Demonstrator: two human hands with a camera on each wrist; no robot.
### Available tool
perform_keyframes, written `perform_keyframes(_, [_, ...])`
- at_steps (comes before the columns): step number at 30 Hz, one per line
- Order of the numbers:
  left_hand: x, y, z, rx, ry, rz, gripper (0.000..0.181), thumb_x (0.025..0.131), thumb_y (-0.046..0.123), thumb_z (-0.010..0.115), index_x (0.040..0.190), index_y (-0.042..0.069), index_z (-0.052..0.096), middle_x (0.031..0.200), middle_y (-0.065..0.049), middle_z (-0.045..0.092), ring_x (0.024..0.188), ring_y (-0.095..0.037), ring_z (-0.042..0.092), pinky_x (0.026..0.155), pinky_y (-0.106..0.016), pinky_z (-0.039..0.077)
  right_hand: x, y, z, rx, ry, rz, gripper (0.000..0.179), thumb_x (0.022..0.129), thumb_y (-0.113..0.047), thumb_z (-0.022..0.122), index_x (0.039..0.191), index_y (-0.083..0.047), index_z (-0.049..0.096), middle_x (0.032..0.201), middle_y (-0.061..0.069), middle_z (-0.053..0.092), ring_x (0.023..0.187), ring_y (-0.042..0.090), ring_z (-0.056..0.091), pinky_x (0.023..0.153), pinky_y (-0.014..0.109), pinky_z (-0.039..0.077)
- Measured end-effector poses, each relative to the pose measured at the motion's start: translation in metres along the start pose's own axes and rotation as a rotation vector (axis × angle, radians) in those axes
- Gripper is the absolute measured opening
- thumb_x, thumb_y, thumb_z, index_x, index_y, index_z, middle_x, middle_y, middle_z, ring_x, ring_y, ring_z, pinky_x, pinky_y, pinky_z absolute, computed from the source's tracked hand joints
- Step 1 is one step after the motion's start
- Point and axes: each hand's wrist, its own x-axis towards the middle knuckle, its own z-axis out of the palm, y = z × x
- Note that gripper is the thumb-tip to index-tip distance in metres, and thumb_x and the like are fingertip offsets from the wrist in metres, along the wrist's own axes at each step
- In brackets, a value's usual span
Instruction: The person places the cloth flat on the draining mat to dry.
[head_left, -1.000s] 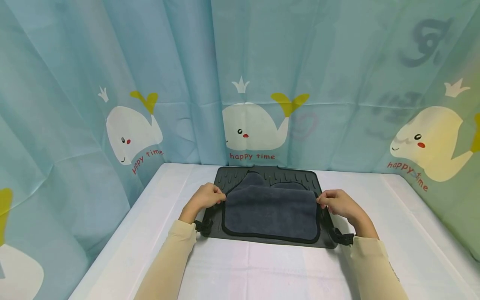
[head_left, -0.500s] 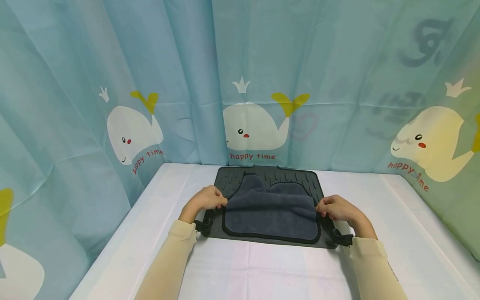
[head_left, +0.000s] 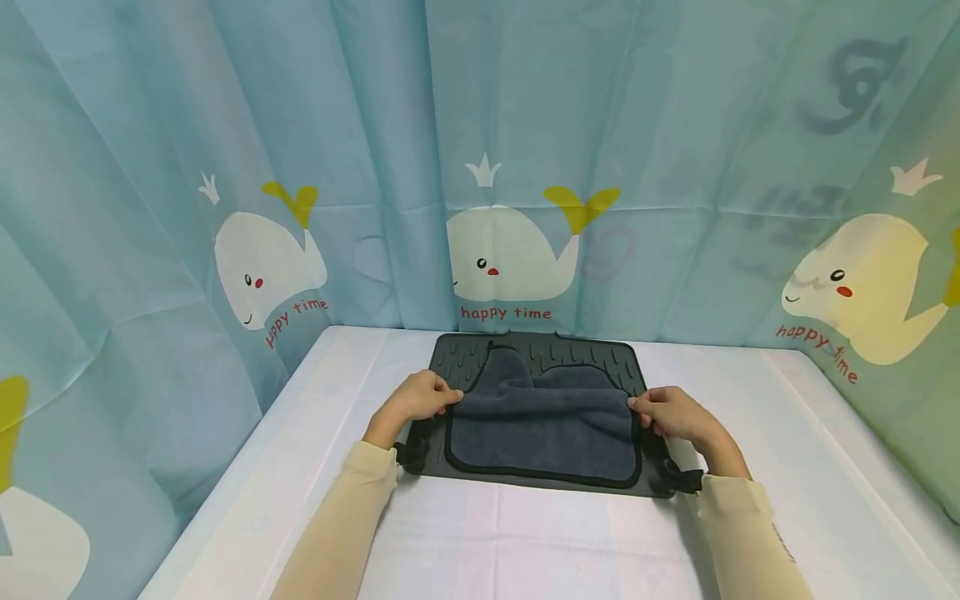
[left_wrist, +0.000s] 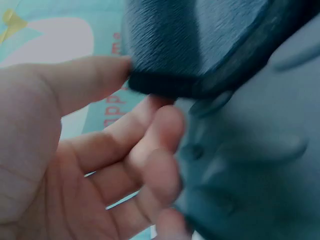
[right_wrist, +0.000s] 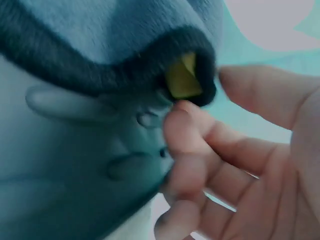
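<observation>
A dark grey-blue plush cloth (head_left: 540, 437) with black edging lies on a black ridged tray (head_left: 615, 354), with a raised fold running across its middle. My left hand (head_left: 420, 395) pinches the left edge at this fold; in the left wrist view the thumb (left_wrist: 100, 80) lies on one side of the edging and the forefinger beneath. At the opposite edge my right hand (head_left: 675, 412) pinches the cloth between thumb and forefinger. In the right wrist view the edging curls round there, and a small yellow patch (right_wrist: 184, 77) shows inside it.
The tray stands on a table with a white cover (head_left: 465, 542). Behind it hangs a blue-green curtain (head_left: 675, 150) printed with white whales, which also runs along both sides. Dark straps (head_left: 681, 477) sit at both wrists.
The upright back part of the cloth has sagged into a lower, wavy fold. Both hands first lowered slightly, then moved a little inward and up, keeping hold of the edges.
</observation>
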Motion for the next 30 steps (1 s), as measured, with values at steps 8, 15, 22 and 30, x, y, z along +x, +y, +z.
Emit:
perform_keyframes(8, [0.004,0.007,0.016,-0.011,0.131,0.019,0.030,0.097,0.029,0.070,0.074,0.010,0.073,0.060,0.005,0.054,0.056,-0.013,0.045,0.057,-0.026,0.036,0.004,-0.009,0.010,-0.009,0.142,-0.018,0.035,0.108,-0.031,0.051,0.092,-0.002,0.063,0.073,0.000,0.052,0.067,0.017,0.049,0.062,0.033,0.040])
perform_keyframes(15, [0.004,0.006,0.013,-0.034,0.153,0.017,0.015,0.094,0.019,0.072,0.083,0.010,0.076,0.079,-0.001,0.070,0.064,-0.015,0.054,0.061,-0.027,0.042,0.006,-0.012,0.009,0.005,0.196,-0.033,0.023,0.103,-0.022,0.059,0.092,-0.003,0.066,0.074,-0.002,0.054,0.070,0.016,0.051,0.061,0.031,0.041])
perform_keyframes(22, [0.001,0.003,0.003,-0.070,0.090,0.007,0.030,0.092,0.020,0.065,0.064,0.014,0.061,0.057,0.002,0.052,0.053,-0.013,0.044,0.058,-0.028,0.038,-0.001,-0.013,-0.004,0.052,0.148,-0.025,0.023,0.098,-0.020,0.060,0.079,-0.006,0.062,0.063,-0.004,0.052,0.061,0.012,0.047,0.058,0.029,0.038])
perform_keyframes(30, [0.001,-0.002,-0.002,-0.050,-0.008,-0.004,0.034,0.091,0.020,0.065,0.058,0.014,0.059,0.060,-0.002,0.057,0.050,-0.013,0.035,0.051,-0.027,0.031,-0.002,-0.009,-0.008,0.059,-0.010,-0.003,0.028,0.096,-0.021,0.061,0.073,-0.005,0.059,0.058,-0.005,0.047,0.056,0.012,0.044,0.053,0.027,0.036])
